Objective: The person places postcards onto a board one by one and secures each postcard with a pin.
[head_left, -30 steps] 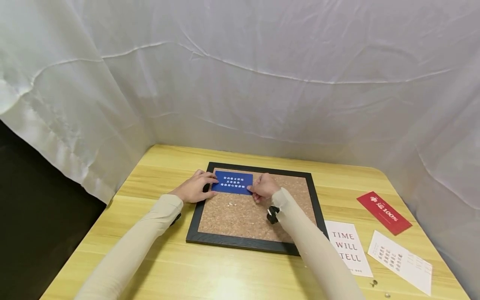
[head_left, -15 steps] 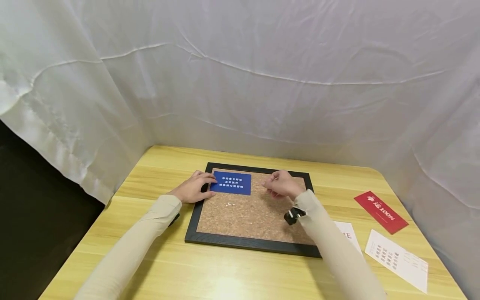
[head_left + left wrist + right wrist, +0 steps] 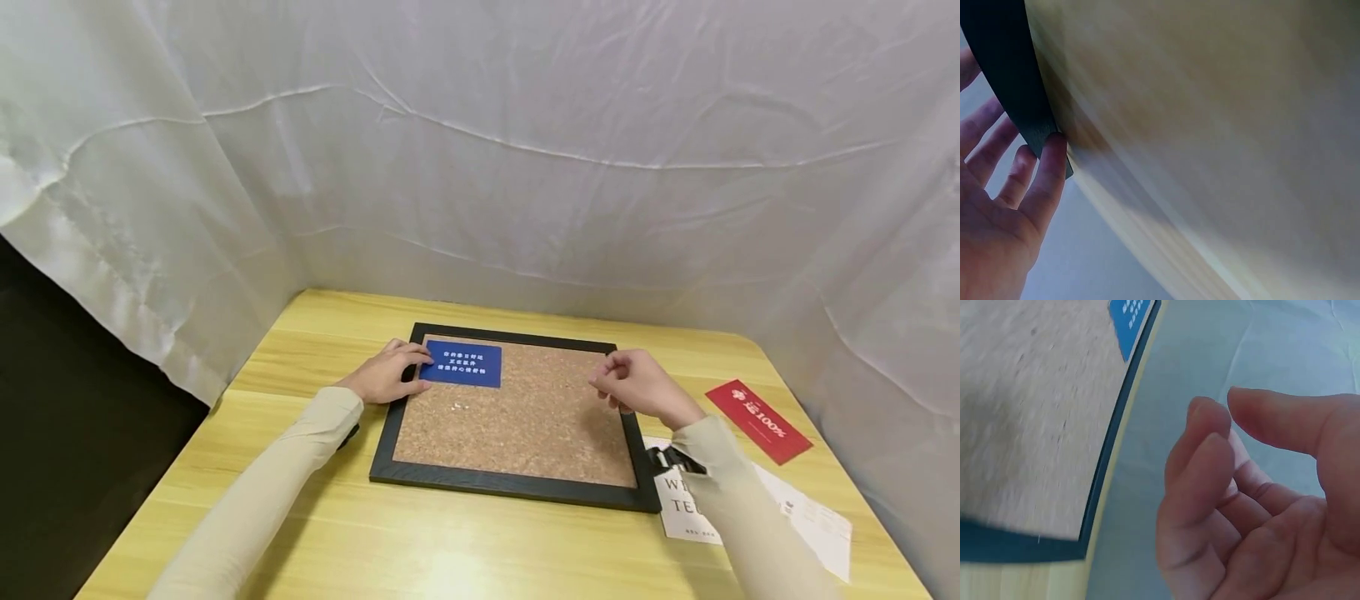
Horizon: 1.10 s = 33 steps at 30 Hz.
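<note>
A blue card [image 3: 480, 377] with white printed characters lies at the upper left of a cork board [image 3: 517, 433] with a black frame [image 3: 510, 486]. My left hand [image 3: 384, 375] rests over the frame's left side, its fingertips at the card's left edge. In the left wrist view its relaxed fingers touch the dark frame [image 3: 1013, 81]. Over the board's right side hovers my right hand [image 3: 637, 385], its fingers loosely bent. The right wrist view shows a small gap between thumb and index finger, with nothing held there.
Right of the board lie a red card [image 3: 759, 421] and a white card with lettering [image 3: 686, 521], partly under my right forearm. Another white card [image 3: 828, 533] is beyond that forearm. Small whitish bits [image 3: 460, 407] sit on the cork. A pale curtain [image 3: 480, 167] stands behind the table.
My right hand has let go of the blue card's right edge and moved right across the board. The left hand has stayed at the card's left edge.
</note>
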Each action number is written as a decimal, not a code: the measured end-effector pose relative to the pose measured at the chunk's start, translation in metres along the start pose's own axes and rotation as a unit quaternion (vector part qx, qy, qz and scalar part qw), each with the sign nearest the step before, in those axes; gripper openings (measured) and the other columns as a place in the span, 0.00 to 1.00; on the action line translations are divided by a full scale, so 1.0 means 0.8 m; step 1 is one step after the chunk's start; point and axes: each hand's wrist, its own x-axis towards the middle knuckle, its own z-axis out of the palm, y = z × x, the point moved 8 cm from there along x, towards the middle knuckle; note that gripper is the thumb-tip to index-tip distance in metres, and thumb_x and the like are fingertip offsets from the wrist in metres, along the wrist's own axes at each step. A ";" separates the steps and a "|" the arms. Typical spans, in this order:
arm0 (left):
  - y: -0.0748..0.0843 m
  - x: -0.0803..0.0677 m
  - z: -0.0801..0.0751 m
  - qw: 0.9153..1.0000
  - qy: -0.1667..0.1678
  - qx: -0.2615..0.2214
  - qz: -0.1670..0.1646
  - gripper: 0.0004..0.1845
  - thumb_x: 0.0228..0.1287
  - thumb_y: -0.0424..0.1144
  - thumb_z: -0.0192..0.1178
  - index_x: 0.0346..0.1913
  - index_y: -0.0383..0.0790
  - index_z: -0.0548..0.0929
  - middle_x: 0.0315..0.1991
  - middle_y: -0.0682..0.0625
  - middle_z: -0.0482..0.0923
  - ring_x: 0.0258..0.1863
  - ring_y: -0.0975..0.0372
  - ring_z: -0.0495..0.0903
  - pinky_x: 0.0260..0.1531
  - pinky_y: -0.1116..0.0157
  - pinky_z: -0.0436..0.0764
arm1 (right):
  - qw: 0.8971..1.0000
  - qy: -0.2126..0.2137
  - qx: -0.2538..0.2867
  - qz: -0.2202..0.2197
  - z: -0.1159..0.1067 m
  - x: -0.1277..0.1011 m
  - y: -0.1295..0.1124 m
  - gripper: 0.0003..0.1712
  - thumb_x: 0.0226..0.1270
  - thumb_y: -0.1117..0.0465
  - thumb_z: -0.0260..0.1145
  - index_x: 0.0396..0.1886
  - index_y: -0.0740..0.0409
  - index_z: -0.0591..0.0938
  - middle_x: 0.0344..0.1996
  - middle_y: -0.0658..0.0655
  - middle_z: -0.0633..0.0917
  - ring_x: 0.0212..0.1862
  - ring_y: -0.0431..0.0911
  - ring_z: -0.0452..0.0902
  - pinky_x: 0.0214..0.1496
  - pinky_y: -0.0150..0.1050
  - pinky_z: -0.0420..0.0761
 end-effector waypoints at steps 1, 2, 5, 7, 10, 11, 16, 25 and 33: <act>0.001 0.000 0.000 1.000 0.000 0.002 0.000 0.26 0.72 0.50 0.65 0.66 0.38 0.81 0.71 0.43 0.75 0.69 0.46 0.69 0.69 0.45 0.72 | 1.000 0.001 -0.003 -0.005 -0.004 -0.007 0.003 0.14 0.76 0.57 0.65 0.42 0.67 0.79 0.25 0.54 0.83 0.26 0.44 0.78 0.27 0.37 0.80; 0.002 0.000 0.000 1.000 0.000 0.004 0.000 0.26 0.72 0.50 0.65 0.66 0.39 0.81 0.71 0.42 0.75 0.69 0.46 0.69 0.68 0.45 0.73 | 1.000 0.003 -0.008 -0.009 -0.008 -0.013 0.006 0.14 0.76 0.57 0.65 0.42 0.67 0.80 0.25 0.55 0.83 0.26 0.44 0.78 0.27 0.37 0.81; 0.003 0.000 0.000 1.000 -0.004 0.005 0.000 0.26 0.72 0.50 0.65 0.66 0.39 0.81 0.71 0.42 0.74 0.69 0.46 0.69 0.69 0.45 0.72 | 0.999 0.012 -0.034 -0.012 -0.020 -0.034 0.018 0.16 0.76 0.55 0.66 0.43 0.67 0.80 0.26 0.56 0.83 0.28 0.45 0.79 0.29 0.39 0.82; 0.004 0.001 0.001 1.000 -0.007 0.007 0.001 0.26 0.72 0.50 0.64 0.66 0.39 0.81 0.71 0.42 0.74 0.69 0.46 0.68 0.69 0.46 0.72 | 0.998 0.021 -0.052 -0.007 -0.028 -0.048 0.028 0.15 0.75 0.55 0.67 0.43 0.65 0.81 0.27 0.56 0.83 0.30 0.46 0.80 0.29 0.40 0.83; 0.004 0.003 0.002 1.000 -0.007 0.005 -0.001 0.26 0.72 0.50 0.64 0.67 0.39 0.81 0.72 0.43 0.74 0.69 0.46 0.69 0.69 0.46 0.73 | 0.997 0.036 -0.073 0.002 -0.040 -0.067 0.042 0.15 0.75 0.55 0.67 0.44 0.65 0.81 0.28 0.55 0.83 0.30 0.45 0.79 0.29 0.38 0.82; 0.004 0.003 0.002 1.000 -0.007 0.005 -0.001 0.26 0.72 0.51 0.64 0.67 0.40 0.81 0.72 0.43 0.74 0.69 0.47 0.69 0.69 0.46 0.73 | 0.996 0.040 -0.079 0.001 -0.043 -0.073 0.046 0.15 0.75 0.56 0.67 0.44 0.65 0.82 0.28 0.54 0.83 0.29 0.45 0.78 0.28 0.38 0.82; 0.002 0.002 0.001 1.000 -0.009 0.005 -0.006 0.27 0.72 0.51 0.64 0.67 0.40 0.81 0.72 0.43 0.74 0.69 0.47 0.69 0.68 0.47 0.73 | 0.992 0.050 -0.115 0.005 -0.054 -0.102 0.069 0.12 0.74 0.59 0.67 0.44 0.67 0.82 0.29 0.54 0.83 0.26 0.40 0.75 0.27 0.35 0.80; 0.003 0.000 0.000 1.000 -0.011 0.009 -0.006 0.26 0.73 0.50 0.64 0.67 0.40 0.80 0.72 0.43 0.73 0.68 0.47 0.69 0.68 0.47 0.73 | 0.984 0.022 -0.172 0.040 -0.053 -0.136 0.124 0.12 0.69 0.60 0.72 0.44 0.64 0.84 0.33 0.53 0.85 0.32 0.41 0.75 0.32 0.31 0.79; 0.001 0.001 0.003 1.000 -0.008 0.006 -0.007 0.27 0.73 0.51 0.64 0.67 0.40 0.80 0.72 0.43 0.73 0.68 0.47 0.69 0.68 0.47 0.73 | 0.977 -0.005 -0.202 0.069 -0.046 -0.163 0.173 0.09 0.69 0.60 0.71 0.41 0.62 0.84 0.31 0.49 0.83 0.32 0.36 0.74 0.36 0.30 0.77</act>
